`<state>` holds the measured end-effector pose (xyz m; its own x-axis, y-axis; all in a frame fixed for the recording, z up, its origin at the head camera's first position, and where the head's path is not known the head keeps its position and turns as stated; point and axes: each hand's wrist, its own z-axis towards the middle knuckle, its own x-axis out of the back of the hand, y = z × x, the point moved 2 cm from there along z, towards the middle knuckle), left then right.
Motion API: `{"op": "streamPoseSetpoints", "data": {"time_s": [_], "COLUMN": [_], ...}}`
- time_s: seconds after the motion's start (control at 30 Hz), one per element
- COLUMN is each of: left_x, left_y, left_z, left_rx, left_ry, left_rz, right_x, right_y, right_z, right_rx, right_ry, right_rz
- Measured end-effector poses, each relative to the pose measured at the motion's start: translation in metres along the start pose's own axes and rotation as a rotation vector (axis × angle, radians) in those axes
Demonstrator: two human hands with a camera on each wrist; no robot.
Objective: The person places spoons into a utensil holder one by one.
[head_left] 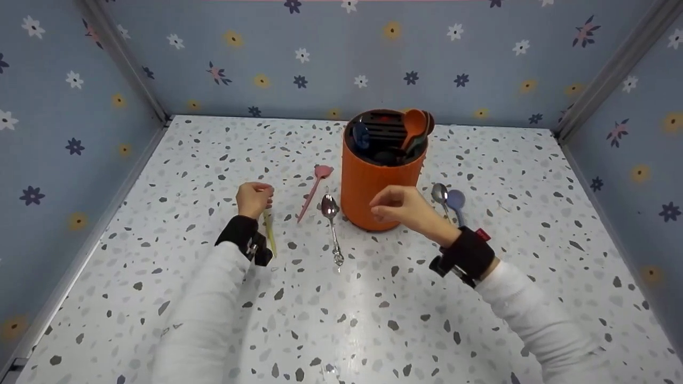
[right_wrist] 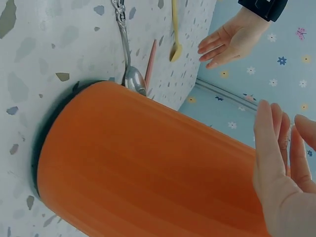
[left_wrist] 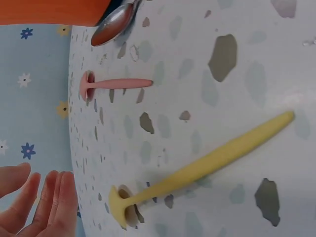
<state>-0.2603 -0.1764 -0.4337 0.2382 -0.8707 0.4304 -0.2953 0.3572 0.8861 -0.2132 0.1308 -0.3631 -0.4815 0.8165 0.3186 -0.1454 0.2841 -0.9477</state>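
My left hand (head_left: 254, 199) hovers over the table with loosely bent fingers and holds nothing. Below it lies a yellow spoon (left_wrist: 212, 160), whose head is hidden by the hand in the head view. My right hand (head_left: 403, 208) is raised in front of an orange utensil holder (head_left: 368, 197), fingers relaxed, nothing between them. In the right wrist view this hand (right_wrist: 281, 163) appears beside the holder's wall; I cannot tell whether they touch. A pink spoon (head_left: 312, 194) and a silver spoon with an ornate handle (head_left: 332, 218) lie between the left hand and the holder.
Right of the holder lie a second metal spoon (head_left: 440, 193) and a blue-purple spoon (head_left: 456, 199), partly behind my right arm. An orange spoon (head_left: 414, 122) and dark utensils stand in the slotted holder. Flower-patterned panels (head_left: 320, 64) border the speckled table (head_left: 331, 314).
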Motion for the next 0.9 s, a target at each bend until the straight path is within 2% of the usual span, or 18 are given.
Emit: {"op": "streamPoseSetpoints", "data": {"time_s": [0.13,0.47,0.63,0.77,0.83,0.87,0.9], "left_x": [-0.001,0.0,-0.003,-0.005,-0.009,-0.013,-0.018], "left_y": [-0.011,-0.028,-0.035,-0.036,-0.043,-0.057,-0.071], "left_z": [0.001,0.001,-0.001,-0.002,0.005,0.018,0.032], "left_rx": [0.028,-0.003,-0.015,0.014,0.036,0.006,0.011], "left_ry": [-0.003,0.064,0.099,0.083,0.064,0.073,0.059], "left_rz": [0.035,0.16,0.237,0.261,0.266,0.268,0.278], "right_x": [-0.001,-0.008,-0.013,-0.016,-0.017,-0.017,-0.018], "right_y": [0.014,0.047,0.059,0.065,0.068,0.069,0.069], "right_z": [-0.003,-0.01,-0.012,-0.014,-0.015,-0.016,-0.016], "right_rx": [-0.04,-0.076,-0.093,-0.116,-0.129,-0.132,-0.134], "right_ry": [0.007,0.007,0.002,-0.008,-0.011,-0.012,-0.012], "right_rz": [0.03,0.157,0.17,0.169,0.168,0.165,0.162]}}
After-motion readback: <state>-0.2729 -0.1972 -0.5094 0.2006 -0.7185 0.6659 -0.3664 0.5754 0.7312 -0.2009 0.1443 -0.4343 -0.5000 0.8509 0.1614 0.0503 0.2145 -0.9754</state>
